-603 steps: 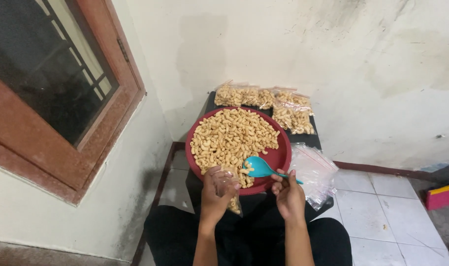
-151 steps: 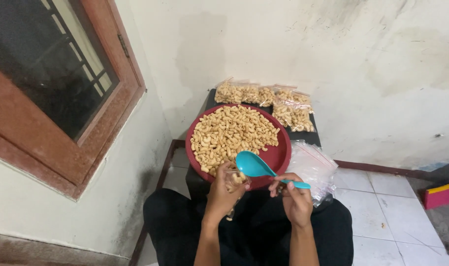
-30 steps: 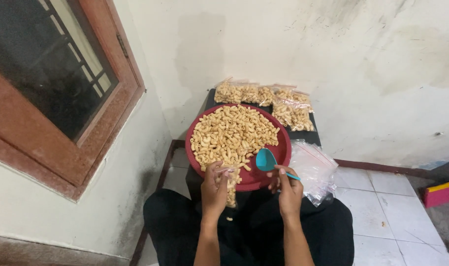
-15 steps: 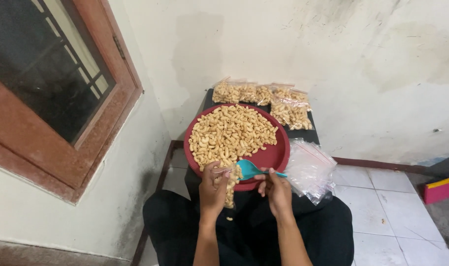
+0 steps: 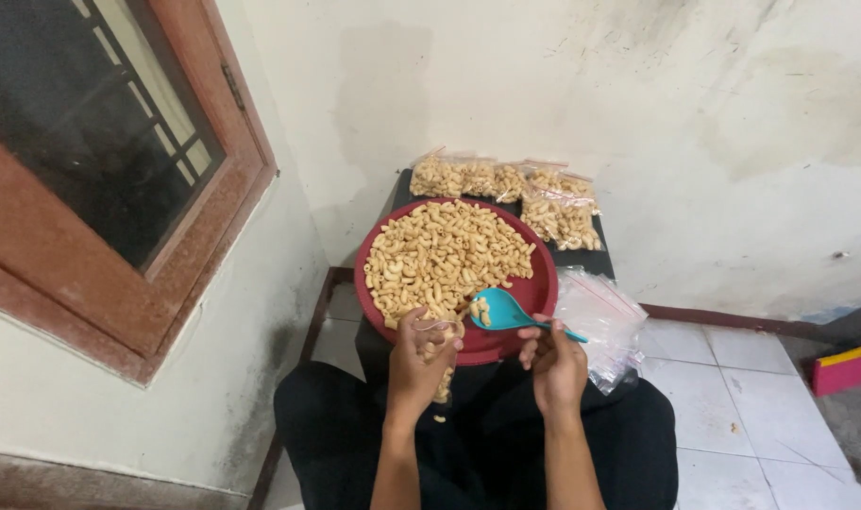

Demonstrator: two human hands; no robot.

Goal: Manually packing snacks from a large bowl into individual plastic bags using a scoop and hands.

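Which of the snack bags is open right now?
The small bag in the left hand, by the teal spoon. The filled bags at the wall lie flat behind the tray.

Around the red tray (image 5: 540,300), room is tight. Its left half is heaped with macaroni (image 5: 445,257); only its right part is bare. Behind the tray, filled bags (image 5: 515,194) line up against the wall (image 5: 563,85), closing that way. Just right of the tray lies a pile of empty plastic bags (image 5: 602,321). Left of the tray the wall corner stands close. At the tray's near rim both hands, left hand (image 5: 419,359) and right hand (image 5: 555,364), crowd the edge.
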